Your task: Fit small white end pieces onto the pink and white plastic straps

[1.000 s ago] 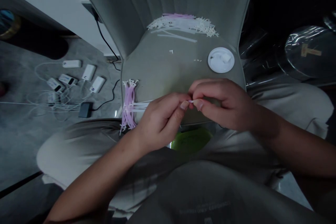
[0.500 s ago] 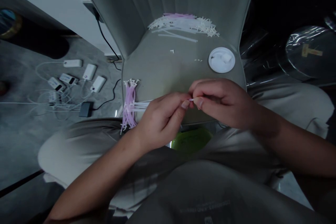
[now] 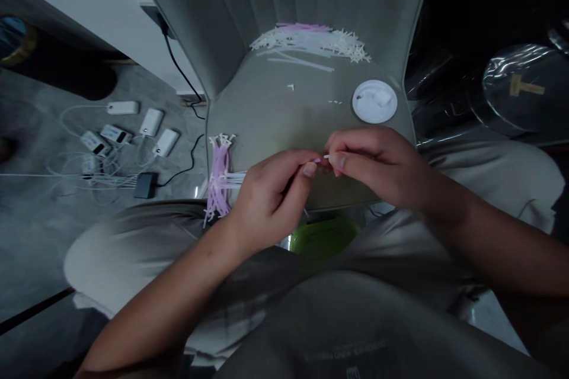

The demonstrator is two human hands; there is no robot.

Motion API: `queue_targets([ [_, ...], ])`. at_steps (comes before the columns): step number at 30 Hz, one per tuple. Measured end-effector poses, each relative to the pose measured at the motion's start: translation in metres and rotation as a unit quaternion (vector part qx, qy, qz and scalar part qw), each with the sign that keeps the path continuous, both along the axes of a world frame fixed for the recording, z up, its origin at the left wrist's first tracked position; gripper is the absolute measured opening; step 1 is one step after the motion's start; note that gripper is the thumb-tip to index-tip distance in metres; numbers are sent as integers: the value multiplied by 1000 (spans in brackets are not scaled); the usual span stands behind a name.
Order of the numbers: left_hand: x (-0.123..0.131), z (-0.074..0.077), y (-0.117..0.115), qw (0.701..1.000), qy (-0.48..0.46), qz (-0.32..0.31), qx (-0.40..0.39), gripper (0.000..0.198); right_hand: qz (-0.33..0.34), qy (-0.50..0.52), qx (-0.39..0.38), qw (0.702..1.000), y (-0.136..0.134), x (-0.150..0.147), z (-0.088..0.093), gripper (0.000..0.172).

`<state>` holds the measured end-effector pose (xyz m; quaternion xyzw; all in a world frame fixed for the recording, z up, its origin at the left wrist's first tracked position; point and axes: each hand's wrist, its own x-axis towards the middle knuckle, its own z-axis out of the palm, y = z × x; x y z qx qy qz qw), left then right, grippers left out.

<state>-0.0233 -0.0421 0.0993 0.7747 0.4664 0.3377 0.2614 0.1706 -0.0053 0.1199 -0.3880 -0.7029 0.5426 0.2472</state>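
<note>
My left hand point(image 3: 278, 192) is closed in a pinch on a thin pink tube point(image 3: 316, 160), whose tip just shows past the fingers. Facing it, my right hand point(image 3: 376, 163) pinches a tiny white connector point(image 3: 327, 157). A small gap separates the two pieces. Beside my left hand, at the seat's left edge, lies a bundle of pink tubes point(image 3: 219, 174) with white ends. White tubes point(image 3: 235, 179) stick out from under that hand across the bundle.
On the grey chair seat point(image 3: 262, 112), a pile of white and pink tubes point(image 3: 306, 40) lies against the backrest. Small white pieces point(image 3: 290, 87) and a white dish point(image 3: 374, 102) sit nearer. Power banks with cables point(image 3: 151, 122) are on the floor at left; a green container point(image 3: 324, 235) is below.
The tube and the connector, which met at the fingertips before, are now slightly apart. My right hand has risen a little, and the left fingertips have shifted left and up.
</note>
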Motion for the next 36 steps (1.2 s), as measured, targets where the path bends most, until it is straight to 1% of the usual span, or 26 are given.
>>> queue_targets([
  [3,2,1,-2,999,8,35,-3,21,8,-17,-12,1000,0,1,-1,25],
  [5,3,2,-3,999,14,42,-3,22,13,-21,-21,999,1,1,-2,23],
  [10,3,3,-4,999,9,43,17,20,20,-6,-32,999,1,1,-4,22],
  [15,3,3,-3,999,23,25,26,19,16,2,-31,999,1,0,-4,21],
  [25,1,0,0,998,30,32,39,10,23,-19,7,1000,1,-1,-3,25],
  [28,2,0,0,998,23,39,44,8,5,-5,17,1000,3,2,-3,31],
  [30,2,-1,-1,998,22,49,46,8,-23,17,23,999,5,3,-5,35],
  [32,3,-1,-1,998,21,51,38,9,-55,28,27,998,7,5,-9,39],
  [36,4,-1,-1,998,20,49,20,9,-100,17,21,995,8,6,-20,49],
])
